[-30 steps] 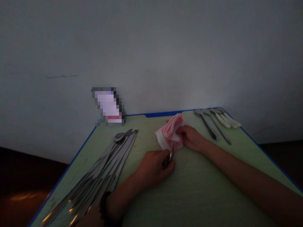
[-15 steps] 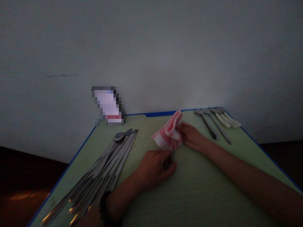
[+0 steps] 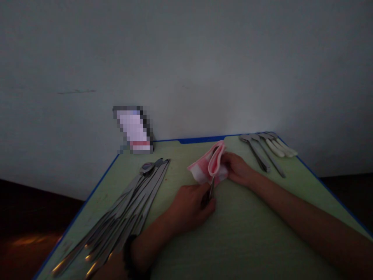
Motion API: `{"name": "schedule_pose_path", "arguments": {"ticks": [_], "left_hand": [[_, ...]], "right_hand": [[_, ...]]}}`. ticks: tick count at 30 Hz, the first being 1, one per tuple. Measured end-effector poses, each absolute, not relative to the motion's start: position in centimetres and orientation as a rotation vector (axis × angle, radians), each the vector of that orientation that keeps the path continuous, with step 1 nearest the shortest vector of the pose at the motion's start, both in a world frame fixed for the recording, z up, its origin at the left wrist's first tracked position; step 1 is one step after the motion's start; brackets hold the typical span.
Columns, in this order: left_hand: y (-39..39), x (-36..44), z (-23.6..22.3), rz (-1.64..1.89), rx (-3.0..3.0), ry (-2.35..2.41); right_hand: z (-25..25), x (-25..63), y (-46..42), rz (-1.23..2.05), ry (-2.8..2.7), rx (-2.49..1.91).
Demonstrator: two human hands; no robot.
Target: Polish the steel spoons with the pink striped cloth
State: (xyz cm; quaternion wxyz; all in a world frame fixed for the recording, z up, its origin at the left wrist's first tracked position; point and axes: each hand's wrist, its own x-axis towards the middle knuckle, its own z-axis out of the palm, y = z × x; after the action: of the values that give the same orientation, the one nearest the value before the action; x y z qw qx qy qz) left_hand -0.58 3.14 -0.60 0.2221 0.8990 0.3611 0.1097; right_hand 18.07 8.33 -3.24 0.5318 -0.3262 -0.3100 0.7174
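My right hand [image 3: 237, 167] grips a pink-and-white cloth [image 3: 201, 167], folded over the upper part of a metal piece of cutlery [image 3: 212, 187]. My left hand [image 3: 190, 204], with a dark band at the wrist, is closed around the lower part of that cutlery just in front of the cloth. A small dark tip shows above the fold, but the cloth hides most of the head, so its kind cannot be made out. Both hands are over the middle of the green table [image 3: 247, 233].
Several long metal pieces of cutlery [image 3: 128, 210] lie in a bunch at the left. Spoons [image 3: 256, 155] and several white-handled utensils [image 3: 276, 147] lie at the back right. A blurred-out phone-like device [image 3: 134, 130] leans on the wall [image 3: 186, 70] behind the table.
The cloth's fold has opened and shifted slightly down and right around the cutlery, and a dark tip now shows above it. My left hand has barely moved.
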Motion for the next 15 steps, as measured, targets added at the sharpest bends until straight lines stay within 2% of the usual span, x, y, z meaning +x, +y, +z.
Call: {"name": "schedule_pose_path", "arguments": {"ticks": [15], "left_hand": [[3.4, -0.7, -0.2, 0.306, 2.413, 0.997]], "right_hand": [[-1.6, 17.6, 8.1, 1.644, -0.574, -0.61]]}}
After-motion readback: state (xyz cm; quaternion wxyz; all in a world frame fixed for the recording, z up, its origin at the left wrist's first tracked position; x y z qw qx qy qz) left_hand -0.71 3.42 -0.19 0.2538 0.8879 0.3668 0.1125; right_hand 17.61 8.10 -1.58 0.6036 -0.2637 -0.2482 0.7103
